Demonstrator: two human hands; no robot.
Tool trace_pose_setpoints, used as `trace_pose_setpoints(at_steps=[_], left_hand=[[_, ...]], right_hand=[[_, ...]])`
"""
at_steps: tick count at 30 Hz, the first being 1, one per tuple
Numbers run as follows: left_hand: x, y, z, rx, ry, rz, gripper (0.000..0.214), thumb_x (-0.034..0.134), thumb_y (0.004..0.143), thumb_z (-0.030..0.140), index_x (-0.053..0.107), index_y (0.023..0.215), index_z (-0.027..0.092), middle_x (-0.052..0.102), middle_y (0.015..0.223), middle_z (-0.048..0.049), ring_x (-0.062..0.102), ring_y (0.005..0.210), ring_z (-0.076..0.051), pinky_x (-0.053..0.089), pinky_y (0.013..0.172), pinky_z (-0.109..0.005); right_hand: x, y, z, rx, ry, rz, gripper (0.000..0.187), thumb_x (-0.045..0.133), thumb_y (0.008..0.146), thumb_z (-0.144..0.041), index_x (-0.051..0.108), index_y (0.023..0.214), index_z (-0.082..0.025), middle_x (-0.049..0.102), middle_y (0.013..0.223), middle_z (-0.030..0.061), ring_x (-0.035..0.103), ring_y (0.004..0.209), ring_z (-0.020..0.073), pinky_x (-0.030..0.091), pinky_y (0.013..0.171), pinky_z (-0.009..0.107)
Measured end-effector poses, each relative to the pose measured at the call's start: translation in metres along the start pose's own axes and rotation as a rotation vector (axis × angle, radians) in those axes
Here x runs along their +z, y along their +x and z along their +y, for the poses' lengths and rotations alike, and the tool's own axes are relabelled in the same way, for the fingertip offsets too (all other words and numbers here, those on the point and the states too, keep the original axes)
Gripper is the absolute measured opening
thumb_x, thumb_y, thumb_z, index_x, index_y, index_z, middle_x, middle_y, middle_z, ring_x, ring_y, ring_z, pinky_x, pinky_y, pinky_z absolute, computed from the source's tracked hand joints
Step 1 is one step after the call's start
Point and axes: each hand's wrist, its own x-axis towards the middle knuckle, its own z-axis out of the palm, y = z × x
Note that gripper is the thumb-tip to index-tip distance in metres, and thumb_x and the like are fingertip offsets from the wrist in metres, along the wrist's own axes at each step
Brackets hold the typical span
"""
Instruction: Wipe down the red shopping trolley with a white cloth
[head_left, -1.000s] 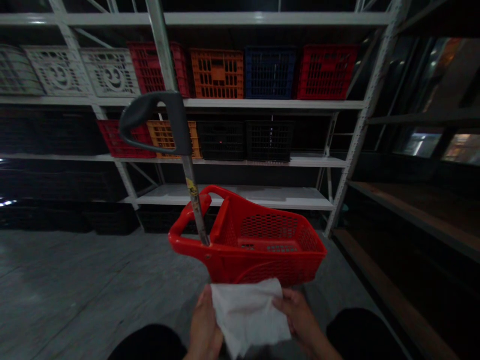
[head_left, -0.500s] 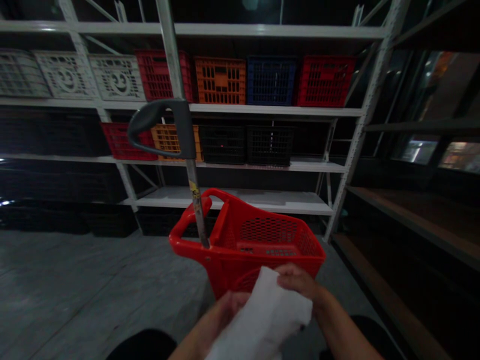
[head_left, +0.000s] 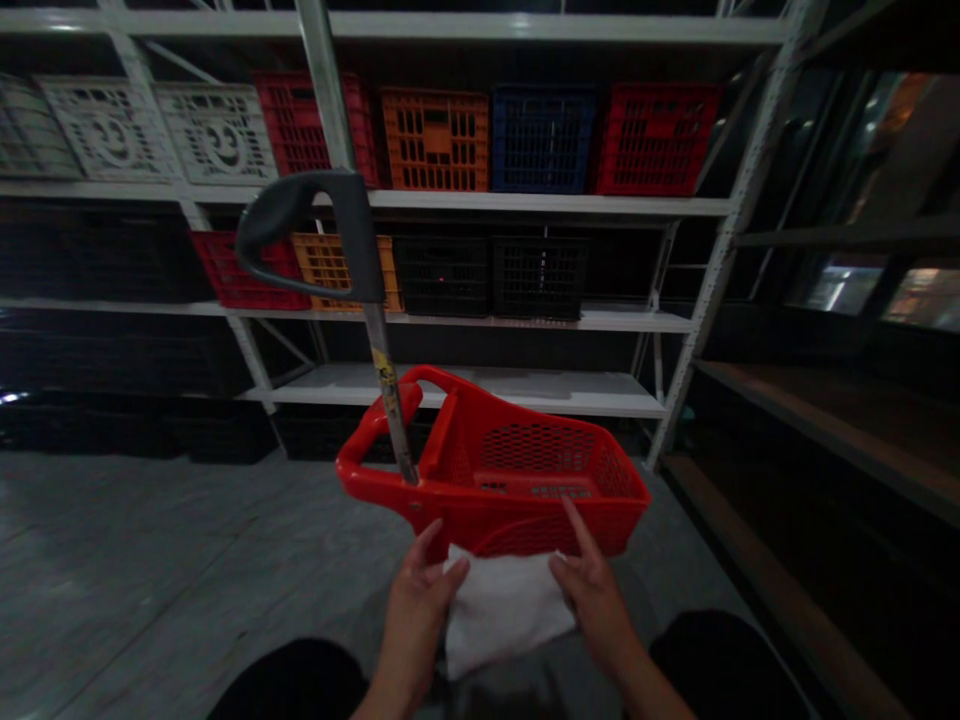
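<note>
My left hand (head_left: 415,622) has its fingers (head_left: 429,562) spread and pressed against the edge of a folded white cloth (head_left: 506,612), not pinching it. My right hand (head_left: 596,612) points its index finger (head_left: 577,528) straight up, with the other fingers bent at the cloth's right edge; whether that thumb closes on the fabric I cannot tell from this feed. The cloth sits at bottom centre between my hands, just below the basket. I judge it soft, light and limp, so it will likely sag unless I take it by two opposite edges. Just beyond stands a red perforated plastic basket (head_left: 529,490), rigid-looking with mesh walls. A slim metal pole (head_left: 387,390) rises from it to a curved black grip handle (head_left: 315,215) left of centre. Across the upper frame, white steel shelving (head_left: 540,205) carries ribbed plastic crates (head_left: 435,140) in red, orange, blue, black and white. Grey concrete floor (head_left: 150,570) spreads across the lower left.
</note>
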Motion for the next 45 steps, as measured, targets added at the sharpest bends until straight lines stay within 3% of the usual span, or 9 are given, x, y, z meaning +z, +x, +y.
trace_pose_setpoints(at_steps=[4,8,13,18,22,25,33,38,45], left_hand=[[-0.004,0.002,0.010,0.088,0.192,-0.020,0.065,0.065,0.060,0.037,0.046,0.119,0.018,0.066,0.065,-0.0006,0.060,0.058,-0.016,0.046,0.053,-0.024],[-0.008,0.009,0.013,0.092,0.383,-0.133,0.038,0.069,0.049,0.027,0.065,0.085,0.016,0.067,0.087,-0.0051,0.060,0.078,-0.019,0.047,0.069,-0.027],[-0.015,0.014,0.008,0.198,0.714,-0.090,0.019,0.062,0.057,0.027,0.067,0.073,0.017,0.062,0.066,-0.0017,0.056,0.067,-0.016,0.044,0.065,-0.027],[-0.022,0.002,0.030,0.295,0.997,-0.319,0.007,0.065,0.054,0.023,0.066,0.060,0.019,0.059,0.094,-0.0045,0.054,0.088,-0.018,0.040,0.080,-0.028],[-0.008,-0.006,0.049,0.208,0.847,-0.581,0.055,0.072,0.048,0.026,0.060,0.101,0.024,0.060,0.102,-0.0020,0.053,0.092,-0.018,0.039,0.080,-0.026],[0.007,-0.003,0.043,0.080,0.681,-0.679,0.033,0.068,0.056,0.033,0.064,0.081,0.013,0.063,0.071,0.0000,0.053,0.064,-0.013,0.039,0.057,-0.020],[0.002,0.003,0.018,-0.075,0.280,-0.415,0.034,0.067,0.058,0.040,0.061,0.074,0.010,0.064,0.068,-0.0034,0.055,0.058,-0.014,0.040,0.053,-0.023],[-0.002,0.006,0.016,0.059,0.427,-0.261,0.026,0.066,0.058,0.035,0.061,0.070,0.012,0.063,0.065,-0.0008,0.054,0.060,-0.014,0.041,0.057,-0.023],[-0.001,0.006,0.014,0.191,0.691,-0.208,0.014,0.060,0.060,0.028,0.053,0.057,0.016,0.052,0.053,0.0043,0.047,0.054,-0.011,0.036,0.052,-0.020]], right_hand=[[-0.011,0.007,-0.007,-0.064,-0.296,-0.020,0.042,0.069,0.062,-0.038,0.065,0.098,-0.016,0.067,0.082,0.0051,0.059,0.071,0.0174,0.045,0.065,0.028],[-0.013,0.010,-0.010,-0.113,-0.451,-0.035,0.039,0.070,0.060,-0.030,0.066,0.097,-0.018,0.065,0.099,0.0071,0.058,0.091,0.0232,0.043,0.079,0.034],[-0.014,0.011,-0.022,-0.276,-0.743,0.008,0.015,0.063,0.067,-0.026,0.068,0.079,-0.018,0.063,0.084,0.0061,0.057,0.081,0.0202,0.042,0.073,0.029],[-0.005,0.009,-0.046,-0.370,-0.756,-0.153,0.007,0.062,0.068,-0.023,0.063,0.067,-0.017,0.057,0.093,0.0047,0.053,0.084,0.0162,0.040,0.069,0.024],[0.018,0.012,-0.060,-0.192,-0.704,-0.416,0.010,0.059,0.072,-0.026,0.061,0.072,-0.016,0.055,0.063,-0.0028,0.048,0.058,0.0094,0.034,0.052,0.019],[0.031,0.023,-0.061,-0.143,-0.647,-0.472,0.012,0.065,0.067,-0.027,0.061,0.068,-0.015,0.051,0.056,-0.0047,0.042,0.050,0.0068,0.029,0.046,0.017],[0.011,0.031,-0.035,-0.115,0.008,0.006,0.026,0.053,0.077,-0.043,0.057,0.081,-0.018,0.049,0.054,-0.0056,0.039,0.042,0.0052,0.033,0.046,0.018],[0.016,0.005,-0.010,-0.202,-0.329,0.027,0.023,0.060,0.071,-0.038,0.060,0.071,-0.015,0.056,0.067,0.0001,0.049,0.063,0.0111,0.038,0.058,0.021],[0.029,0.004,-0.005,-0.104,-0.284,-0.085,0.025,0.067,0.062,-0.031,0.059,0.079,-0.015,0.057,0.067,-0.0015,0.047,0.057,0.0096,0.036,0.053,0.020]])
